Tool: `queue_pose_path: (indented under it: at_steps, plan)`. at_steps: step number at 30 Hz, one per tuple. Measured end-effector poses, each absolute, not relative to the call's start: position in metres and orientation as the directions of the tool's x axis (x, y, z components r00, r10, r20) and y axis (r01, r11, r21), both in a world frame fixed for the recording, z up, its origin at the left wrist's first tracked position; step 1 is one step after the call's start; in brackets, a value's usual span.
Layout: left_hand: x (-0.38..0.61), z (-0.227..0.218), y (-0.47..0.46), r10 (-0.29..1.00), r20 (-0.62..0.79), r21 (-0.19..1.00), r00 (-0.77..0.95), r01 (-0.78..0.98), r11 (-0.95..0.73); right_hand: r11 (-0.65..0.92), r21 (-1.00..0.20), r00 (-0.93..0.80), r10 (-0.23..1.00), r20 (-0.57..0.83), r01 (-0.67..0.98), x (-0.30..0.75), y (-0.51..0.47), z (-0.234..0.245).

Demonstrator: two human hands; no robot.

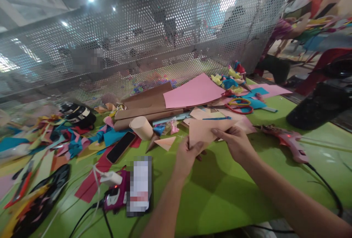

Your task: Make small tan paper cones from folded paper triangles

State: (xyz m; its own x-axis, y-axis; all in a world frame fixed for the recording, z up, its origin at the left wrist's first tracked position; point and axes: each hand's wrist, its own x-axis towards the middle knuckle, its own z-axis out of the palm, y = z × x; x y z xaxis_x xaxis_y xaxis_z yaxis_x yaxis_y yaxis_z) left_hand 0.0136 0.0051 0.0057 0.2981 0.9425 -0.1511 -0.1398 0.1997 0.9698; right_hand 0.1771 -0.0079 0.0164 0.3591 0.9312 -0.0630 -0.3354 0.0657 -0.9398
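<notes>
Perforated metal screening (165, 40) ran along the far side of a green table (220, 197), which filled most of the lower view. Brown paper (148, 100) lay at the back, partly under a broad pink sheet (195, 91). On the right rested a pink glue gun (290, 141), its red light lit. Between them, the left hand (188, 155) and right hand (233, 141) held a peach paper piece (202, 131) above the tabletop. The right thumb and fingers pinched its right side; the left thumb pressed its lower left, the fingers seemingly curled behind, though partly hidden. A dark phone (121, 147) lay farther left, red-and-yellow scissors (239, 106) beyond the hands, and a small peach triangle (166, 142) near the phone.
</notes>
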Motion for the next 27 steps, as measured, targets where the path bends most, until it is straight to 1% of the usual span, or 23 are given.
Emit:
queue_pose_path:
  at_steps: [4,8,10,12,16,21,27]
  plan:
    - [0.014,0.007,0.005,0.950,-0.129,0.972,0.284,-0.151,0.177,0.054,-0.938,0.334,0.940,-0.067,-0.342,0.175,-0.008,0.017]
    - [0.014,0.012,0.006,0.968,-0.090,0.980,0.235,-0.153,0.128,-0.073,-0.958,0.158,0.980,-0.120,-0.276,0.170,-0.008,0.014]
    - [0.014,0.013,0.006,0.971,-0.083,0.985,0.225,-0.131,0.115,-0.100,-0.964,0.114,0.985,-0.131,-0.246,0.169,-0.008,0.012]
    - [0.014,0.014,0.006,0.973,-0.076,0.989,0.220,-0.108,0.102,-0.068,-0.969,0.148,0.983,-0.105,-0.237,0.170,-0.008,0.011]
    - [0.012,0.015,0.007,0.974,-0.056,0.993,0.220,-0.088,0.077,0.045,-0.969,0.279,0.960,-0.025,-0.242,0.183,-0.006,0.013]
    - [0.011,0.015,0.007,0.964,-0.066,0.990,0.258,-0.104,0.095,0.216,-0.949,0.459,0.884,0.089,-0.231,0.202,-0.002,0.018]
    - [0.012,0.014,0.006,0.957,-0.078,0.985,0.281,-0.125,0.117,0.289,-0.927,0.553,0.825,0.113,-0.241,0.210,-0.001,0.022]
